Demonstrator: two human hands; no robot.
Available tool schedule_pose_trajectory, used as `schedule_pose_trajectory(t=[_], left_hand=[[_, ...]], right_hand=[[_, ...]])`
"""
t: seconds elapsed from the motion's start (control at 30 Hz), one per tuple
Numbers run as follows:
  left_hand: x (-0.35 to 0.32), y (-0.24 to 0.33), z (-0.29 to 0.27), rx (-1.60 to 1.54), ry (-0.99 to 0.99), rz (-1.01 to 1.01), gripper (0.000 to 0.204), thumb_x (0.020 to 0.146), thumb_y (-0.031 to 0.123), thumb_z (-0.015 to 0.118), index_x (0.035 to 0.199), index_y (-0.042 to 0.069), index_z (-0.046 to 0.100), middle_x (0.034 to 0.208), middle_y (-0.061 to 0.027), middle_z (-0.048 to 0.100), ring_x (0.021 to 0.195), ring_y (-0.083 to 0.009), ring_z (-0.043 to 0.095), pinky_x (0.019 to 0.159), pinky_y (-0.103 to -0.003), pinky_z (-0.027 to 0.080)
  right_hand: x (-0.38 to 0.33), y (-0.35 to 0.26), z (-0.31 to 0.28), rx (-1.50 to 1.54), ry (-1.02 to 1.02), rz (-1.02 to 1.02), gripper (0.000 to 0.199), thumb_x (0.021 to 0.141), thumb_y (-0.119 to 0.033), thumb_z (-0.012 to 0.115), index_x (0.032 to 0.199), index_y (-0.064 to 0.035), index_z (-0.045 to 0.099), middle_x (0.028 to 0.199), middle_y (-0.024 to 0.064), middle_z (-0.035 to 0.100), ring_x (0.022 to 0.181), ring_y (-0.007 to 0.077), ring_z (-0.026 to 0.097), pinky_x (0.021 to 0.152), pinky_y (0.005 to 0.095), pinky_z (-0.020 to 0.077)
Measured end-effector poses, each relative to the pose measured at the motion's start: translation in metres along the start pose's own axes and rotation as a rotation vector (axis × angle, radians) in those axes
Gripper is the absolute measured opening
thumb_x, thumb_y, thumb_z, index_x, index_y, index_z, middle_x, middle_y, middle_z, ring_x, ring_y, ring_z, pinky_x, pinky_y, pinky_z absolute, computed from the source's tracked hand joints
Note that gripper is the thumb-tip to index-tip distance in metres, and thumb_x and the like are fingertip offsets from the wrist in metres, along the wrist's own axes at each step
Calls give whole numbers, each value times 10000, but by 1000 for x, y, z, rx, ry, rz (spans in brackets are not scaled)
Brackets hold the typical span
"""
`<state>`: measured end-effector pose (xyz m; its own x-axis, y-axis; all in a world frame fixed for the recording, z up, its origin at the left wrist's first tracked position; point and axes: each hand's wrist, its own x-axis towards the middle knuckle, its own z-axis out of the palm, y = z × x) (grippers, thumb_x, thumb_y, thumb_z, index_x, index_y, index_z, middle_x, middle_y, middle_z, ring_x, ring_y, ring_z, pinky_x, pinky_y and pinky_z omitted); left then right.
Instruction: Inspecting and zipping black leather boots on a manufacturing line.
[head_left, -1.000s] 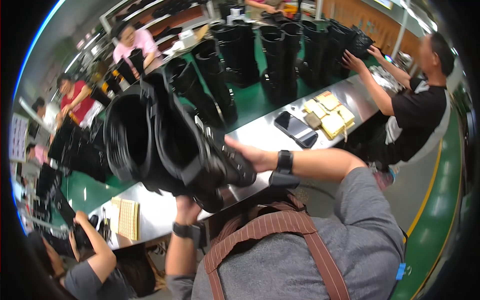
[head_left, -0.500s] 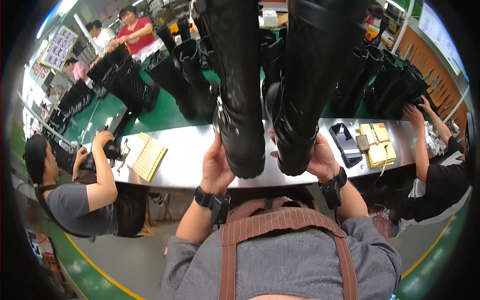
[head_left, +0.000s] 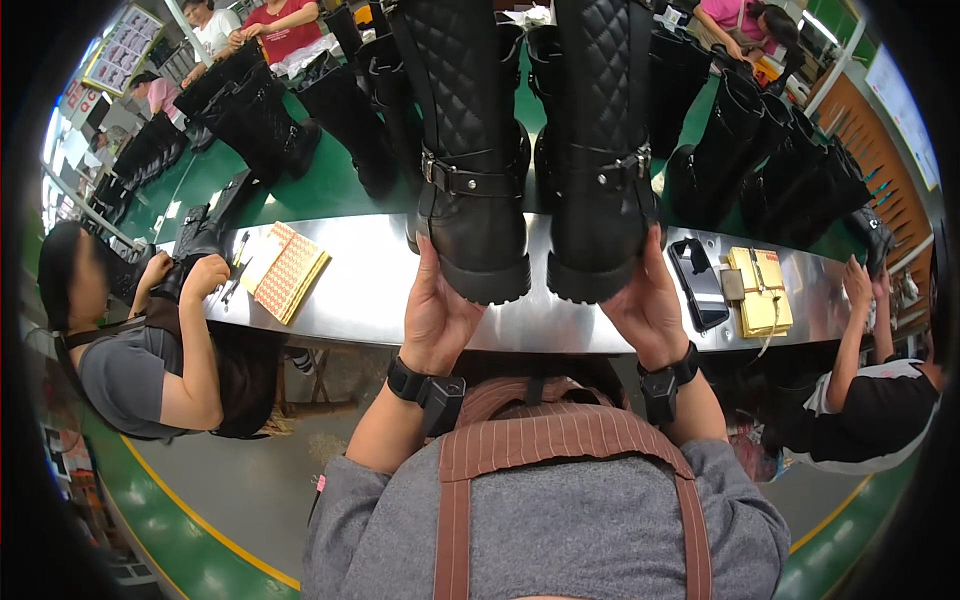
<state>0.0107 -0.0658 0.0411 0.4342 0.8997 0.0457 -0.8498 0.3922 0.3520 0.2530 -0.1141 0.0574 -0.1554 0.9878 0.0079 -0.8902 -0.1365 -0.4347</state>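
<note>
1. The person is holding up two tall black boots, side by side, over the near edge of the long shiny steel table (head_left: 370,300).
2. The left hand (head_left: 435,310) is cupping the heel of the left boot (head_left: 470,160). The fingers are curled partway around the back and the thick sole is resting in the palm.
3. The right hand (head_left: 645,305) is doing the same with the right boot (head_left: 600,150). It is half closed around the heel, with the thumb along the side.
4. Both boots are standing upright in the air, close together but not quite touching. Each one has a strap with a buckle at the ankle and a stitched diamond pattern higher up.
5. To do this well, I think the hands should be keeping both soles level, so the two boots can be matched in height and shape.
6. A firm grip low on the heels looks best, because the tall tops could be tipping over.
7. On the table, a black phone (head_left: 697,283) and a pile of yellow pads (head_left: 760,295) are lying towards the right end. A patterned notebook (head_left: 285,272) is lying towards the left end.
8. More black boots (head_left: 760,170) are standing on the green belt (head_left: 330,190) behind the table.
9. Other people are working nearby, one at each end of the table.
</note>
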Motion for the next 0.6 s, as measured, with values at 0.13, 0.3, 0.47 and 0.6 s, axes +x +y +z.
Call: schedule_pose_trajectory(t=[0.13, 0.3, 0.47, 0.6], left_hand=[[-1, -4, -3, 115, 37, -1, 588, 1032, 535, 419, 1474, 148, 439, 1453, -87, 531, 1308, -263, 540, 1097, -458, 438], [4, -8, -9, 153, 53, 20, 614, 1036, 527, 413, 1508, 135, 392, 1494, -84, 494, 1369, -267, 478, 1154, -458, 370], [11, -13, -12, 219, 33, 44, 627, 1045, 517, 384, 1535, 128, 342, 1541, -70, 437, 1399, -264, 436, 1170, -452, 338], [16, -14, -20, 218, 13, 74, 614, 1040, 487, 436, 1525, 122, 348, 1528, -76, 449, 1392, -260, 441, 1168, -450, 335]], right_hand=[[5, 5, 6, -59, 122, -19, 587, 1015, -469, 526, 1429, -64, 428, 1417, 123, 533, 1335, 263, 501, 1132, 442, 394], [8, 10, -1, -136, 105, -40, 619, 1038, -492, 437, 1504, -91, 368, 1511, 105, 468, 1399, 283, 437, 1171, 467, 346], [15, 8, -16, -210, 51, -65, 628, 1034, -491, 442, 1509, -89, 357, 1522, 104, 452, 1386, 280, 450, 1167, 465, 345], [17, 6, -20, -235, 96, -78, 639, 1018, -490, 488, 1490, -74, 376, 1498, 123, 473, 1362, 280, 475, 1147, 464, 367]])
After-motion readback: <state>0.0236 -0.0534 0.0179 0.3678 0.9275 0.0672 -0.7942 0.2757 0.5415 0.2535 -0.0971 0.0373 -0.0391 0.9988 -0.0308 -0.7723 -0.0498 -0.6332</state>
